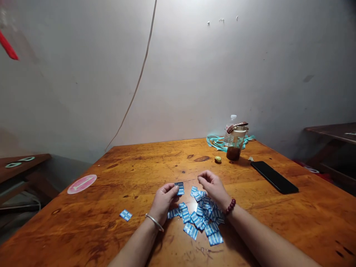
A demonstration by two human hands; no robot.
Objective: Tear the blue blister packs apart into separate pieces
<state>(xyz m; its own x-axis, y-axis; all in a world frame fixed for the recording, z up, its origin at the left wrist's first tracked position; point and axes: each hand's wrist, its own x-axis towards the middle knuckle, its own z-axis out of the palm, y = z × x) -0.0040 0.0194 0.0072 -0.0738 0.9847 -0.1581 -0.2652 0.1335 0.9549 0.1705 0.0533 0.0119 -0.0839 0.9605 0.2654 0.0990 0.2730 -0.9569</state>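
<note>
My left hand pinches a small printed piece over the table

In the lower middle of the frame, my left hand (163,202) grips a blue-and-white piece (180,188) between thumb and fingers, by its left side. My right hand (213,187) is curled just above the loose pile (204,211); I cannot tell whether its fingertips hold anything. One more piece (126,215) lies apart, at the lower left on the wooden table (150,167). I judge these pieces light and thin, perhaps a little slick where they shine, so they could slide over one another. An edge or corner pinch should suit them, with little squeeze in case they bend.
</note>
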